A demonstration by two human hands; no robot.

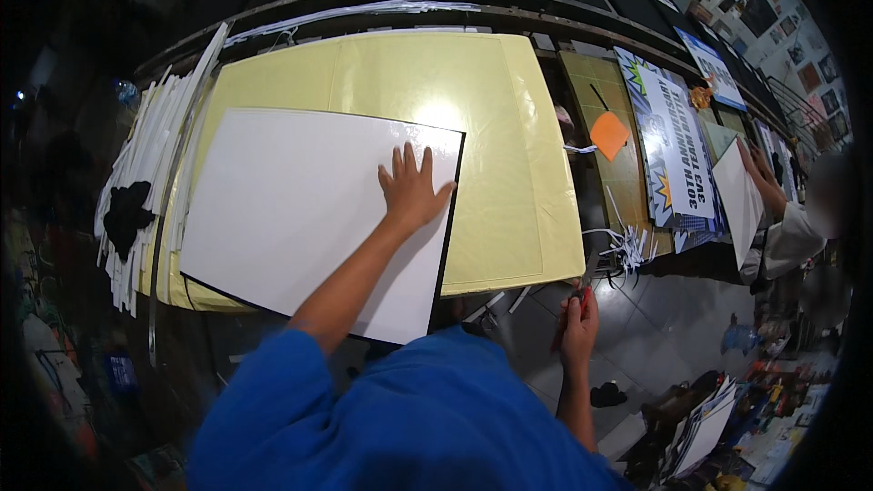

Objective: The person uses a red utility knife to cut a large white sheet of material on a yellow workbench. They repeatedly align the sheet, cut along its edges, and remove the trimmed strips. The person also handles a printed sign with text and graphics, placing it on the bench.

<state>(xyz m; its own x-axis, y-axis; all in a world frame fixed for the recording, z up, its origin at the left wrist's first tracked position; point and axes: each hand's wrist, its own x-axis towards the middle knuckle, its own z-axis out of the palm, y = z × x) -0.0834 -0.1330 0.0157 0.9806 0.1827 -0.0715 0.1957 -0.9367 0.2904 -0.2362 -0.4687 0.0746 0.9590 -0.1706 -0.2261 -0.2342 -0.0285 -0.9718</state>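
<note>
So the left hand is spread flat, fingers fanned out and thumb off to the side, palm down on a big white board. It's not gripping anything, just lying on the surface near the board's right edge. The right hand is down past the near right corner of the bench, fingers curled around a red-handled tool with what looks like a blade pointing up. Can't really tell what kind of tool.

The board has a dark edge along its right and near sides and lies at an angle on the yellow-covered bench, with its near right corner sticking out past the bench edge.

Left of that there's a messy pile of long white strips with a black cloth on it. Over on the right, a bunch of curly white scraps, then an orange piece and some printed signs farther along. Past those, a co-worker's hand is on a white panel. Underneath it's grey tiled floor.
</note>
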